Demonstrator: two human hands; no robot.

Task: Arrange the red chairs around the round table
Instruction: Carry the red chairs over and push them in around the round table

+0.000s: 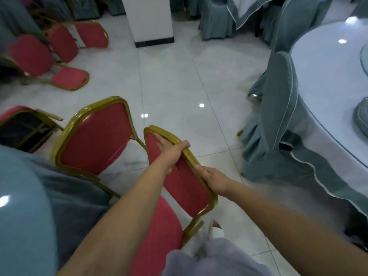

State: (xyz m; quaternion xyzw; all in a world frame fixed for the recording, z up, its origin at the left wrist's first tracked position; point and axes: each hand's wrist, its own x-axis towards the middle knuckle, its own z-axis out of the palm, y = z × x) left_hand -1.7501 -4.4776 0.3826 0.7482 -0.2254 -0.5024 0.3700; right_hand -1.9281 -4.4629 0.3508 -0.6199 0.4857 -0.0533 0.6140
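A red chair (183,182) with a gold frame stands right in front of me, its backrest turned edge-on. My left hand (171,152) grips the top of that backrest, fingers over the gold rim. My right hand (215,179) holds the backrest's right edge lower down. A second red chair (93,136) stands just to its left. Part of a round table (35,216) with a glossy blue top shows at the lower left, close to both chairs. Three more red chairs (63,42) stand at the upper left, blurred.
A second round table (322,80) with a pale cloth fills the right side, with grey-green covered chairs (278,108) against it. A white pillar (149,18) rises at the top centre. An overturned red chair (23,124) lies at the left. Pale floor tiles stretch through the middle. My foot (216,232) shows below.
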